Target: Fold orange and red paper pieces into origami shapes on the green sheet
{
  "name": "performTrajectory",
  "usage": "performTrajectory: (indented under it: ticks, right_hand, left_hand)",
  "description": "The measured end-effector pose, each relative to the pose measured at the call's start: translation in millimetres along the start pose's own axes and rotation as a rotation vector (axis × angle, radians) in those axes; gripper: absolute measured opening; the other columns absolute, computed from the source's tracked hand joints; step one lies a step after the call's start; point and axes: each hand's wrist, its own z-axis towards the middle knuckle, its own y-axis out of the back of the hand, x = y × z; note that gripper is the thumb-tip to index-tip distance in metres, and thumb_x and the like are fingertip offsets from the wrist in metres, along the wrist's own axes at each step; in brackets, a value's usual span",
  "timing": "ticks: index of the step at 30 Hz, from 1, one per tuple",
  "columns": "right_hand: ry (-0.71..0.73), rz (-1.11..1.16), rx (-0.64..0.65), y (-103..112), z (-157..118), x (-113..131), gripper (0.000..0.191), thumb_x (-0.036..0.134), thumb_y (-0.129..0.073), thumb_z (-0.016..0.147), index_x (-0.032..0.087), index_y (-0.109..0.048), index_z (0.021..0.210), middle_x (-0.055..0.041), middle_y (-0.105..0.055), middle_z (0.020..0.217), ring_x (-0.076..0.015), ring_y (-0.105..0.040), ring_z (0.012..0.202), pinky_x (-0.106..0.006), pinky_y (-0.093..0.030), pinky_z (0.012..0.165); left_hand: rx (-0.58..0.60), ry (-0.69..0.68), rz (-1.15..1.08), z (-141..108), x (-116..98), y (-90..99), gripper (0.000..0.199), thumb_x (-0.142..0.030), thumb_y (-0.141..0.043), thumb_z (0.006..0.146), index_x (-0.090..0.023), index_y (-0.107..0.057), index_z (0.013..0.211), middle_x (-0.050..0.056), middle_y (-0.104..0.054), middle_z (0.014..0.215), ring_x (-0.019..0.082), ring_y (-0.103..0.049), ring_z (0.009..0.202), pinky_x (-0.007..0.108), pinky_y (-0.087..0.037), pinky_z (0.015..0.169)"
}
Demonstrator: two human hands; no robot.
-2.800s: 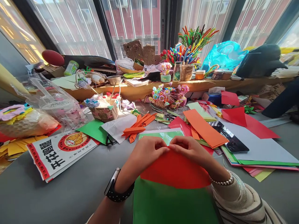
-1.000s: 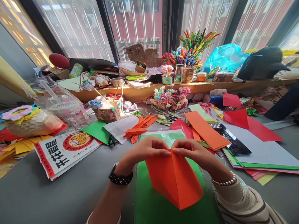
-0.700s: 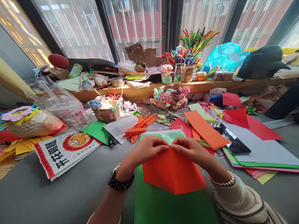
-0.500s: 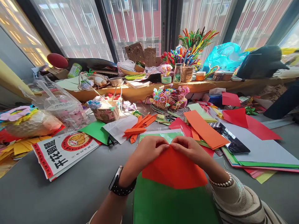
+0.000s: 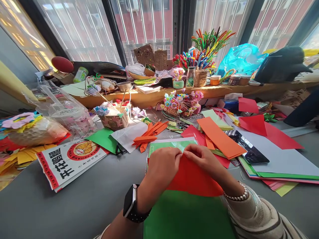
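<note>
A sheet of orange-red paper (image 5: pixel 193 179) is between my hands, above a green sheet (image 5: pixel 189 215) on the table. My left hand (image 5: pixel 163 169), with a black watch on its wrist, pinches the paper's far edge near the middle; the back of the hand hides much of the sheet's left side. Right beside it, my right hand (image 5: pixel 206 162) grips the same edge between thumb and fingers. The fingertips of both hands nearly touch. A faint crease runs down the paper from there.
Folded orange strips (image 5: pixel 148 134) lie beyond my left hand. To the right are an orange paper strip (image 5: pixel 220 137), a phone (image 5: pixel 248 147) and stacked coloured sheets (image 5: pixel 281 156). A printed paper bag (image 5: pixel 72 162) lies left. Crochet flowers (image 5: pixel 178 103) stand at the back.
My left hand has rolled over, its back now turned more toward me, and covers more of the paper's left side. My right hand keeps its pinch almost in place.
</note>
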Motion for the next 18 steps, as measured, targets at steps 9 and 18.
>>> performTrajectory:
  ticks: [9, 18]
  right_hand:
    - [-0.114, 0.239, 0.216, 12, -1, -2, 0.025, 0.039, -0.053, 0.073, 0.015, -0.057, 0.074, 0.0003, -0.053, 0.066, -0.0104, -0.047, 0.062, -0.019, -0.033, 0.051]
    - [-0.18, 0.267, 0.043, 12, 4, -9, 0.025, 0.039, -0.056, 0.069, 0.014, -0.058, 0.073, 0.0, -0.054, 0.068, -0.0109, -0.049, 0.065, -0.021, -0.036, 0.057]
  left_hand:
    - [0.198, -0.043, -0.504, 9, 30, 15.7, 0.02, -0.031, -0.05, 0.07, -0.021, -0.067, 0.072, 0.0, -0.067, 0.072, 0.016, -0.058, 0.068, 0.021, -0.037, 0.055]
    - [0.161, 0.401, -1.21, 15, 73, -13.8, 0.045, -0.035, -0.066, 0.059, -0.018, -0.056, 0.101, 0.006, -0.064, 0.084, 0.018, -0.059, 0.078, 0.024, -0.044, 0.062]
